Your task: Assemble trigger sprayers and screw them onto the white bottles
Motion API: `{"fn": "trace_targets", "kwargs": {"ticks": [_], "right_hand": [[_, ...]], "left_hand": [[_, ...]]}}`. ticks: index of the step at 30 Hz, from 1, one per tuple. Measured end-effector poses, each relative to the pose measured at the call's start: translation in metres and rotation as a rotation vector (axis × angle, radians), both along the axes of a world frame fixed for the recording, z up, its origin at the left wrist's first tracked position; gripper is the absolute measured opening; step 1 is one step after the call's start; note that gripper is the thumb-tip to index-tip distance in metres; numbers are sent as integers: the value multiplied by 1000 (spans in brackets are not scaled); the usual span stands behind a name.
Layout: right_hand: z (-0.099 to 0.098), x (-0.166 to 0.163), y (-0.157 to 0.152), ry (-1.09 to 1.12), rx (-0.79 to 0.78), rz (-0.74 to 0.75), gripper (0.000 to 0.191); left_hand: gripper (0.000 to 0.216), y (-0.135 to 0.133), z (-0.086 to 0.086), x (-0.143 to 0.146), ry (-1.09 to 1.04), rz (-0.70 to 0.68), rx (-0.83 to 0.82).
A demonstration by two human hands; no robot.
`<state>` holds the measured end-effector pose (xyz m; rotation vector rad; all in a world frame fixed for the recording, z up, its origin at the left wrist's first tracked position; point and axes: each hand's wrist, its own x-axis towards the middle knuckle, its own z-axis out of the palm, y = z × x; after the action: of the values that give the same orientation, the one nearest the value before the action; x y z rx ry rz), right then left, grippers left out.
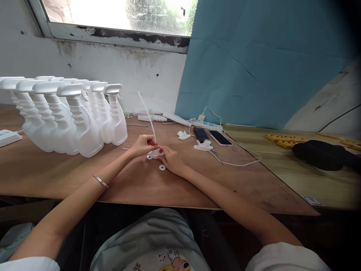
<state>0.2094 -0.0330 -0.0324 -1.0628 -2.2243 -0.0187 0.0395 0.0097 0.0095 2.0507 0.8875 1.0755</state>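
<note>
Head view: left hand pinching dip tube, right hand closed on white cap piece at worktop; mid-insertion, likely needing steady alignment.

Spray bottles stand left of the hands; phone right, perhaps beside a power strip.
</note>
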Motion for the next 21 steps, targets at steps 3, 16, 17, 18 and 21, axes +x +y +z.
{"fn": "trace_targets", "kwargs": {"ticks": [3, 16, 17, 18, 21], "right_hand": [[0, 0, 0, 6, -8, -5, 33], [3, 3, 2, 180, -90, 9, 29], [3, 3, 3, 224, -105, -1, 28], [2, 3, 4, 262, -127, -12, 27], [2, 4, 6, 341, -179, -4, 26]], "left_hand": [[21, 0, 1, 1, 10, -14, -10], [36, -5, -19, -3, 29, 123, 56], [40, -3, -21, -3, 49, 129, 33], [41, -2, -22, -3, 70, 121, -2], [40, -1, -22, -4, 87, 61, -130]]}}
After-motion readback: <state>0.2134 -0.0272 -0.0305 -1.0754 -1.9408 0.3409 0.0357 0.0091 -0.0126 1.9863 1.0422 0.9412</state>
